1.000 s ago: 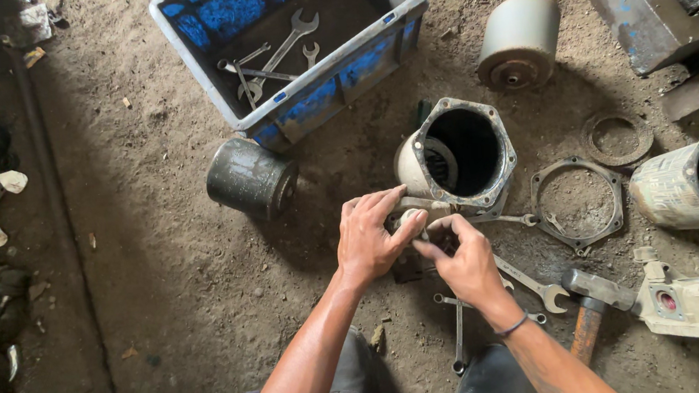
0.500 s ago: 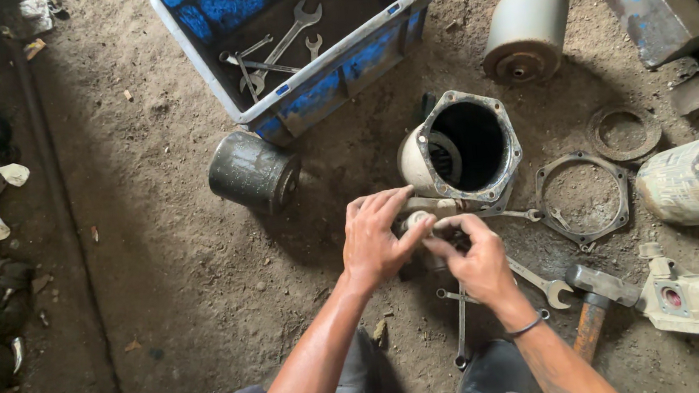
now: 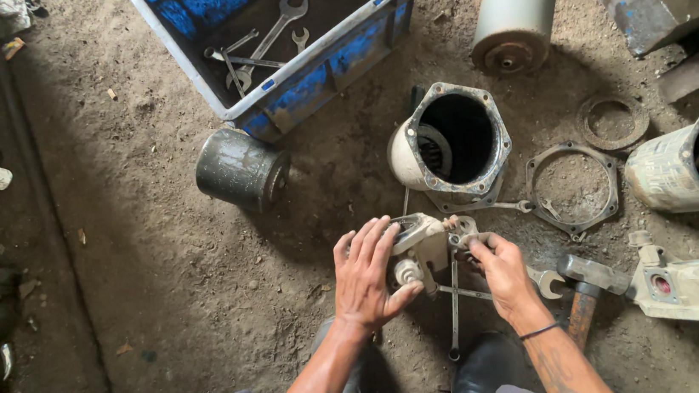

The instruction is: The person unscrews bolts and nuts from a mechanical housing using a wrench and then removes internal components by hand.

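Head view: left hand [image 3: 367,273], fingers spread, lies flat on a small grey metal casting [image 3: 419,245] on the dirt floor [image 3: 159,257]. Right hand [image 3: 500,269], fingers pinching the casting's right end. Just beyond: open hexagonal-flanged housing [image 3: 454,144]. Near right: hammer [image 3: 584,285]. Far left: blue crate [image 3: 283,36] holding spanners [image 3: 266,38]

Left hand [image 3: 367,273] now flat over casting [image 3: 419,245], fingers spread, no longer pinching. Right hand [image 3: 500,269] shifts right, fingertips on casting's right end. Both hands sit nearer.
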